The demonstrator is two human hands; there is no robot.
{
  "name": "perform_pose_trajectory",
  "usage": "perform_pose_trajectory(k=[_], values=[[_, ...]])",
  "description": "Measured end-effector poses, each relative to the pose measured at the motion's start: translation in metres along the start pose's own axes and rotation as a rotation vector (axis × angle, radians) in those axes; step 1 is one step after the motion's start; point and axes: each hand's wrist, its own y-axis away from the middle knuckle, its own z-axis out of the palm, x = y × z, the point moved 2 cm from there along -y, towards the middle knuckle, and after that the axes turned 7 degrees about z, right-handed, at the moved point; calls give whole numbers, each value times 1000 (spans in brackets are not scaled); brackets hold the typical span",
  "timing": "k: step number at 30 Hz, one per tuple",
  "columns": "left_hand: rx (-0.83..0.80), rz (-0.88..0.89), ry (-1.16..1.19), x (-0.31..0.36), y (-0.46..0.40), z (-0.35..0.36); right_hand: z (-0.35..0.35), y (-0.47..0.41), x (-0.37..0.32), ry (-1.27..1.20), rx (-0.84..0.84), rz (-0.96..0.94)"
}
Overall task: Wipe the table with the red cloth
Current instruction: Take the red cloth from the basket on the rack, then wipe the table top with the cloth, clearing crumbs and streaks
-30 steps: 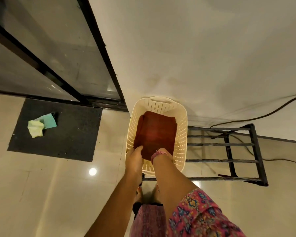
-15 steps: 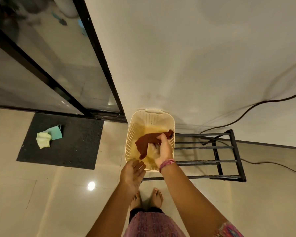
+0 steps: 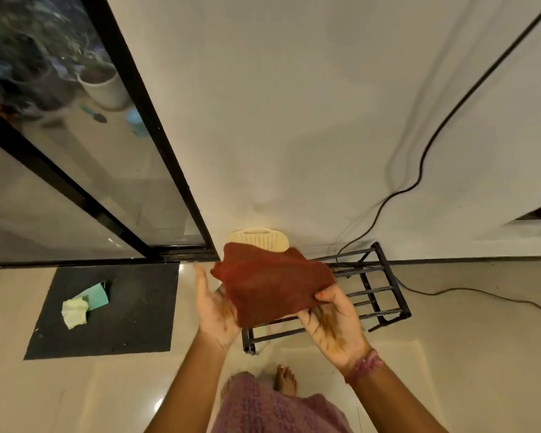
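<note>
Holding the red cloth [image 3: 272,285] above the cream basket [image 3: 260,239], our right grip [image 3: 333,320] pinches its corner; our left grip [image 3: 214,307] lies released beneath.

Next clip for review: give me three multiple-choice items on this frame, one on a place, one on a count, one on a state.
1. Where do the small rags lie?
A. On the black floor mat
B. In the basket
C. On the black metal rack

2. How many rags lie there?
A. One
B. Two
C. Four

3. How is the red cloth held?
A. Left lying in the basket
B. Pinched by the right hand, spread over the left
C. Balled in the left hand

Answers:
1 A: the green rag and yellow rag lie on the mat.
2 B: just those two.
3 B: the right hand pinches the red cloth; the left hand lies open beneath.
</note>
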Motion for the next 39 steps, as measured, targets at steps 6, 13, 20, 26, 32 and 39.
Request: perform_pose_trajectory(k=[6,13,20,26,32,39], values=[[4,-193,-490,24,10,23,-19,16,7,43,40,-97],[-219,-347,-715,46,19,65,-10,41,31,-96,-129,-374],[-440,-473,-1031,44,35,71,-2,61,72,20,100,-437],[-715,-537,-1387,13,48,75,-39,128,115,125,460,-570],[-1024,-452,-1707,-72,96,74,-82,219,182,110,778,-827],[-1730,-236,-1867,-163,212,31,-113,312,318,-66,1266,-1053]])
